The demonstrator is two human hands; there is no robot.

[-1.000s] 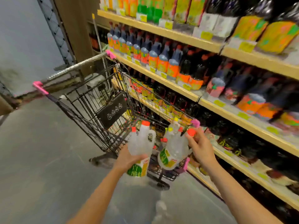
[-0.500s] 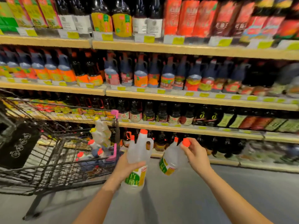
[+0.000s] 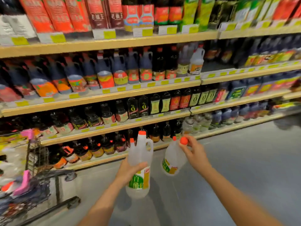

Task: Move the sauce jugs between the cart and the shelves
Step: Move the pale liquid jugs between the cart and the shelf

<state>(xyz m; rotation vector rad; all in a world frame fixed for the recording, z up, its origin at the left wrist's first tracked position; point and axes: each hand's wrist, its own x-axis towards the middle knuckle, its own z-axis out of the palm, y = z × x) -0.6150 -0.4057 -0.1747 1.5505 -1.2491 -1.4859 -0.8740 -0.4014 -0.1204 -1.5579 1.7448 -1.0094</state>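
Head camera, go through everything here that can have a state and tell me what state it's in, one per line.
Left hand: grips a jug by its body.
Left jug: upright, red cap on, held off the floor.
Right hand: pinches a jug at its cap.
Right jug: tilted, red cap on, hanging.
Cart: at far left, goods inside.
Shelves: stocked with bottles.

left hand [image 3: 130,170]: bare, no sleeve | right hand [image 3: 195,154]: bare, no sleeve
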